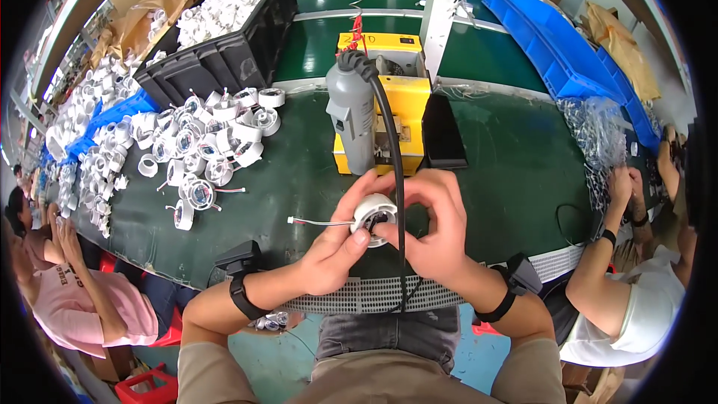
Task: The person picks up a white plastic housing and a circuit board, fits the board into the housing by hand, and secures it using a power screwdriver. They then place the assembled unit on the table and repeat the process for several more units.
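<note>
- A white ring housing (364,212) is held between left hand (329,252) and right hand (435,238), over the bench (516,179).
- Its lead (321,222) appears fitted; inside, finger-hidden, completion cannot be judged.
- Similar housings (209,142) are piled leftward, unheld.

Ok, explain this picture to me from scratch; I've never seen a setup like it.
No robot here: these are a person's bare left hand and right hand, seen from above by a wide fisheye camera worn on the head, so straight edges bend. Both hold a white ring-shaped part with a thin wire sticking out to the left. On the green table lies a heap of similar white parts; behind it, a black crate holds more white pieces. A grey tool is upright before a yellow fixture.
</note>
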A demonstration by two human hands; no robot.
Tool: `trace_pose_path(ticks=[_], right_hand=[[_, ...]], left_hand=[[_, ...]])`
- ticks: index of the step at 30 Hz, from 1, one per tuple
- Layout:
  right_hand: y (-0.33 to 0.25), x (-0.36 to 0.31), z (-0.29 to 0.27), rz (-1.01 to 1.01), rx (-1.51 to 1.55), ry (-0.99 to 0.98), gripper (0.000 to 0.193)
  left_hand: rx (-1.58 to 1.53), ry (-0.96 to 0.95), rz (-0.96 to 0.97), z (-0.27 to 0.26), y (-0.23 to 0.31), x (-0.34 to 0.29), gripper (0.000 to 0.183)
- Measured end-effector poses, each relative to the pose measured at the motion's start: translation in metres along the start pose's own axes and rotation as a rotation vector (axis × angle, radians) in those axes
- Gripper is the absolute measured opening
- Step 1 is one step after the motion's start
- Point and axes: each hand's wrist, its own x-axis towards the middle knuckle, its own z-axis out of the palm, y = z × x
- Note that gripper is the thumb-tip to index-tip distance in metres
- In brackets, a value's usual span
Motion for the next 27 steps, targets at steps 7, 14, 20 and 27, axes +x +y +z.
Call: trace_pose_path(ticks=[7, 14, 20, 27], right_hand=[[0.018, 0.006, -0.011, 0.088, -0.072, -0.24, 0.026], [0.009, 0.05, 0.035, -0.103, -0.29, 0.03, 0.062], [0.041, 0.061, 0.048, -0.184, 0.13, 0.138, 0.052], [0.015, 0.105, 0.05, 0.014, 0.265, 0.393, 0.03]], left_hand=[[0.114, 0.263, -0.373, -0.003, 0.005, 0.007, 0.046], [0.01, 0.384, -0.56, -0.018, -0.004, 0.009, 0.03], [-0.01, 0.395, -0.617, -0.025, -0.007, 0.015, 0.035], [0.014, 0.46, -0.644, -0.033, -0.014, 0.013, 0.036]])
